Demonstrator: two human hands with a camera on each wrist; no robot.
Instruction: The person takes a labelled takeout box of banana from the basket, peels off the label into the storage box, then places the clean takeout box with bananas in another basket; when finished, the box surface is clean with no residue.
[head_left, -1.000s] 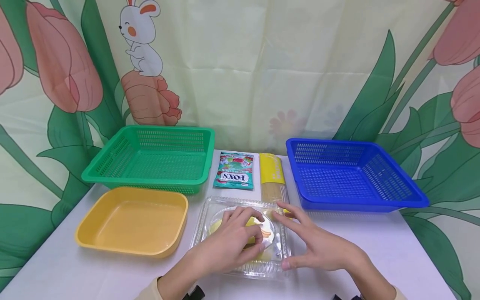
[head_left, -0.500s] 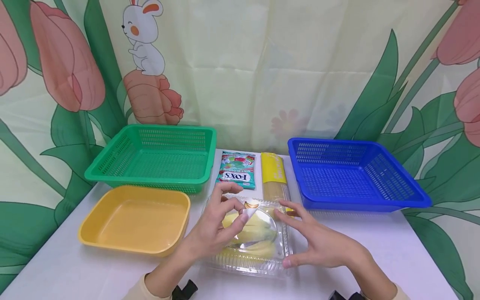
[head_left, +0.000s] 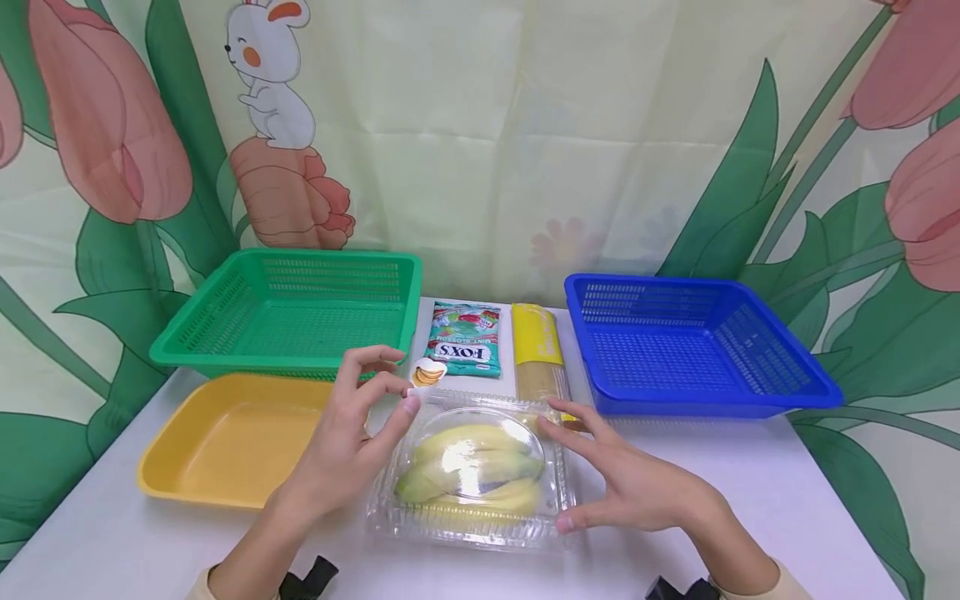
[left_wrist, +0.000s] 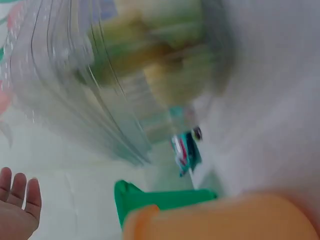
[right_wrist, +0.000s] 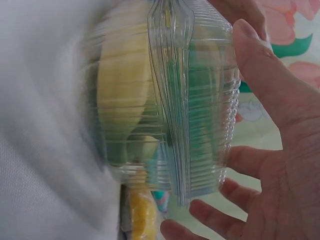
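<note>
Currently, the left hand (head_left: 348,437) pinches a banana sticker (head_left: 429,372); the right hand (head_left: 633,483), loosely spread, touches the clear container (head_left: 480,532).

Glare whitens the clear lid (head_left: 480,446); wrist views blur.

Left hand (head_left: 330,454) pinched, right hand (head_left: 641,487) spread.
The left thumb (head_left: 392,427) is opposed by the index fingertip (head_left: 397,385), another finger curved beyond them; the right thumb (head_left: 588,517) is held well apart from its fingers (head_left: 573,442).
</note>
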